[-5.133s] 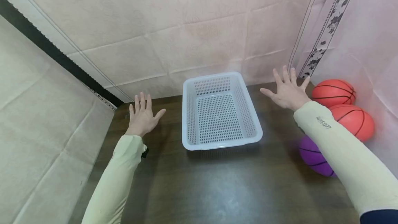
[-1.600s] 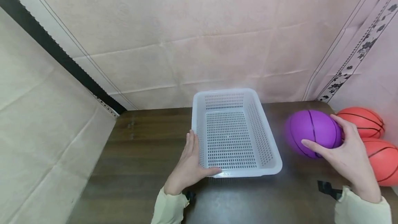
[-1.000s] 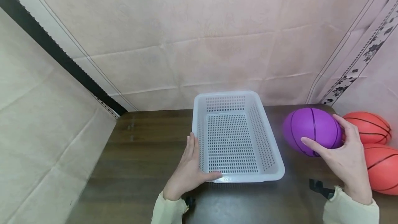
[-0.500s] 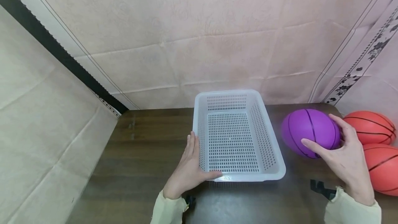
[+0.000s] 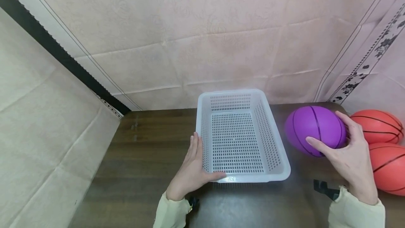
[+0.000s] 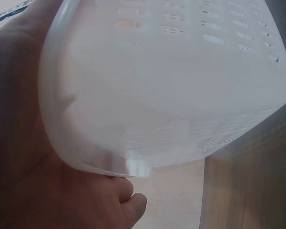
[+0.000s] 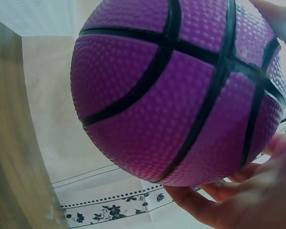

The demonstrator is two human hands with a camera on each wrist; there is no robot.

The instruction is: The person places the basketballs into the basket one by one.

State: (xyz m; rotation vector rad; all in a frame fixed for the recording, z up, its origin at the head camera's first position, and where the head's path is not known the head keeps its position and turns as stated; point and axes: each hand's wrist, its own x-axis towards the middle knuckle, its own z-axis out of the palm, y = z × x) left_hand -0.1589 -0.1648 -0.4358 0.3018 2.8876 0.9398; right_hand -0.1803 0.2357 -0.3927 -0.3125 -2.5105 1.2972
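Observation:
A white perforated plastic basket (image 5: pixel 243 178) stands on the dark wooden table in the head view. My left hand (image 5: pixel 190 177) holds its near left corner, thumb over the front rim and fingers along the left side. In the left wrist view the basket's pale wall (image 6: pixel 148 86) fills most of the frame. To the basket's right, my right hand (image 5: pixel 352 154) grips a purple toy basketball (image 5: pixel 313 127) between thumb and fingers. The right wrist view shows this purple ball (image 7: pixel 148 95) with a gap between it and the tabletop, seemingly lifted.
Two orange toy basketballs, one farther back (image 5: pixel 378 124) and one nearer (image 5: pixel 389 170), lie right of my right hand against the cloth side wall. Pale cloth (image 5: pixel 177 38) hangs behind the table. Table surface (image 5: pixel 142 175) shows left of the basket.
Both hands were spread apart from everything at first. The left has since taken the basket's corner, and the right has gripped the purple ball and moved it farther back. Little differs over the last second.

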